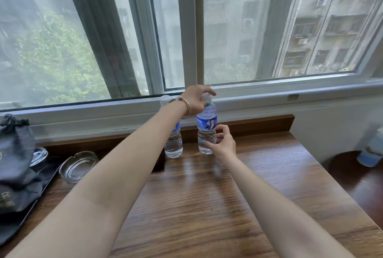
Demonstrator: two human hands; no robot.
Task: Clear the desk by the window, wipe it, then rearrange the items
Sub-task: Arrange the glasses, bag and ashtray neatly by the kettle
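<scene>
Water bottle (206, 131) upright on desk (207, 195) — left hand (196, 100) curled round cap, right hand (222, 141) fingers round base

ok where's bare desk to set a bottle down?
Free: the wood desk right of the held bottle, up to the desk's right edge, and the near middle between the forearms. Crowded: far left, with ashtray, black tray and grey pouch.
</scene>
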